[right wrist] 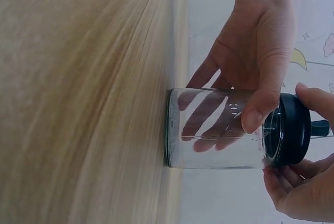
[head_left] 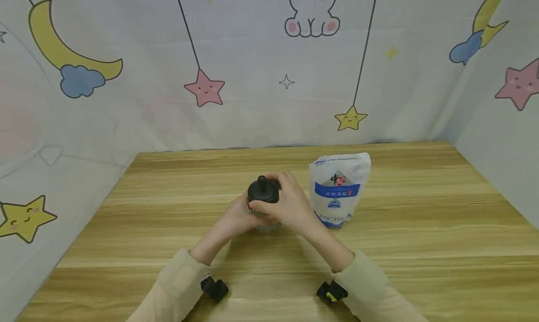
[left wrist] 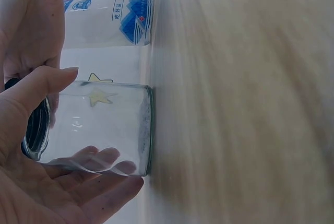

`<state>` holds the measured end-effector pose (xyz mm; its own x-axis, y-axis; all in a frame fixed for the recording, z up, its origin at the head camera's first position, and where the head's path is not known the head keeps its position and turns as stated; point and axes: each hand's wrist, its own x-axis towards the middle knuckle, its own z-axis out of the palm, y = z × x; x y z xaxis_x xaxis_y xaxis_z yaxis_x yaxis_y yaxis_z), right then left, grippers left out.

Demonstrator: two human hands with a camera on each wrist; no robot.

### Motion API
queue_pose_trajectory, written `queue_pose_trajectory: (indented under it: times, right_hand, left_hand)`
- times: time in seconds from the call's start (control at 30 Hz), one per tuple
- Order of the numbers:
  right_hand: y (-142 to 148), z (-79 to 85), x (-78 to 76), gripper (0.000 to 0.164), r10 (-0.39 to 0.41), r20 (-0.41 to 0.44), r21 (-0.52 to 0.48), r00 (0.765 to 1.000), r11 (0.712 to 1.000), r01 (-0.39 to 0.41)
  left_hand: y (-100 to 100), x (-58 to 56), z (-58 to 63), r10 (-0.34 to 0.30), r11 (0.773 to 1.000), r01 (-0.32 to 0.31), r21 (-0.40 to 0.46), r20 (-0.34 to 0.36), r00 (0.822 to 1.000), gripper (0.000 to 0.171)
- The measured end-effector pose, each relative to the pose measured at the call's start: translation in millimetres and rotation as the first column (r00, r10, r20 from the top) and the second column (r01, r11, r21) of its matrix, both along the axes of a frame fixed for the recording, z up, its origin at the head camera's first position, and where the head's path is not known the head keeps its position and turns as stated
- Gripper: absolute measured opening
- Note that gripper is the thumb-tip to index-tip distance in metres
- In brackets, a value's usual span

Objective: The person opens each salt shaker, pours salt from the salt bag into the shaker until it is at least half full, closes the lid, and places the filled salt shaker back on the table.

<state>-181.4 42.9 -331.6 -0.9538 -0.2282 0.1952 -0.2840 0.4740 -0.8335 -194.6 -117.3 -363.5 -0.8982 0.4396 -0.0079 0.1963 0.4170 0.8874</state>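
A clear glass jar stands upright on the wooden table, with a thin whitish layer at its bottom. Its black lid has a knob-like spout on top. My left hand holds the jar's body, thumb on the near side and fingers round the far side in the right wrist view. With thumb and fingers, my right hand grips the lid at its rim. Just right of the hands, a white and blue pouch printed with Chinese characters stands upright.
The wood-grain table reaches back to a white cloth backdrop with printed stars, moons and a rabbit-like animal. Small black devices sit at both sleeve cuffs.
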Motion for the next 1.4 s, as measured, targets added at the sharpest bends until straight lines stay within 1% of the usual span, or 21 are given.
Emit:
queue_pose_trajectory:
  times: [0.3, 0.43, 0.6, 0.83, 0.93, 1.1, 1.3, 1.4]
  right_hand:
    - [0.8, 0.5, -0.4, 0.062, 0.032, -0.043, 0.035, 0.999, 0.999, -0.031]
    - [0.9, 0.6, -0.1, 0.062, 0.047, -0.035, 0.036, 0.998, 0.998, -0.046]
    - [1.1, 0.2, -0.2, 0.062, 0.057, -0.025, 0.031, 0.998, 0.998, -0.056]
    - [1.1, -0.7, -0.7, 0.062, 0.063, -0.024, 0.032, 0.998, 0.998, -0.062]
    - [1.1, -0.9, -1.0, 0.068, 0.051, -0.004, 0.022, 0.999, 0.998, -0.051]
    - [-0.3, -1.5, -0.2, 0.081, 0.008, 0.019, -0.001, 1.0, 1.0, -0.008]
    - [-1.4, -3.2, 0.1, 0.074, -0.014, -0.008, 0.007, 1.0, 1.0, 0.014]
    - [-1.3, -4.0, -0.5, 0.07, -0.007, -0.021, 0.018, 1.0, 1.0, 0.008]
  left_hand:
    - [-0.2, -0.1, 1.2, -0.017, 1.0, 0.017, -0.013, -0.005, 1.0, 0.073]
    - [-0.4, 0.4, 1.4, -0.014, 1.0, 0.014, -0.015, 0.002, 1.0, 0.075]
    - [-1.7, 0.1, 1.1, -0.047, 0.999, 0.047, -0.001, -0.01, 0.999, 0.076]
    - [-2.1, 0.1, 1.0, -0.041, 0.999, 0.041, -0.003, -0.018, 0.999, 0.075]
    - [-1.8, -0.3, 1.0, -0.046, 0.999, 0.046, -0.004, -0.031, 0.998, 0.075]
    - [-1.5, -0.9, 1.5, -0.031, 0.999, 0.03, -0.029, -0.051, 0.998, 0.075]
    - [-0.6, -0.1, 1.0, 0.0, 1.0, 0.0, -0.025, -0.013, 1.0, 0.076]
    - [-1.1, 0.7, 0.8, 0.001, 1.0, -0.002, -0.03, -0.014, 1.0, 0.077]
